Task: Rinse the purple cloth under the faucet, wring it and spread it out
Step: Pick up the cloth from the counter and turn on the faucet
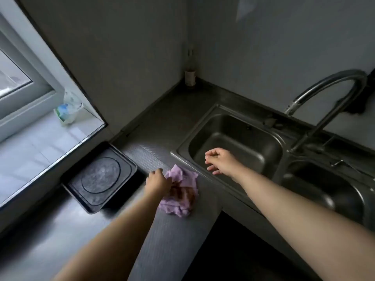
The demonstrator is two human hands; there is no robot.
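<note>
No text can be read: the label on the bottle [190,78] at twelve o'clock and the print on the bag [68,110] at ten o'clock are too blurred.

Crumpled purple cloth [179,194] beside faucet's [324,102] sink [182,148]

I'm looking down into the corner of a home kitchen. A steel double sink [235,142] is set into a grey counter [162,230], with a tall curved faucet [324,102] arching over the left basin. On the counter to the left sits a black induction hob [99,177] (single ring, portable sort). A bottle [190,72] stands in the far corner where the plain grey walls meet. A window [18,82] with a white sill [40,138] lets daylight in on my left, and a plastic bag [69,110] rests on that sill.
</note>
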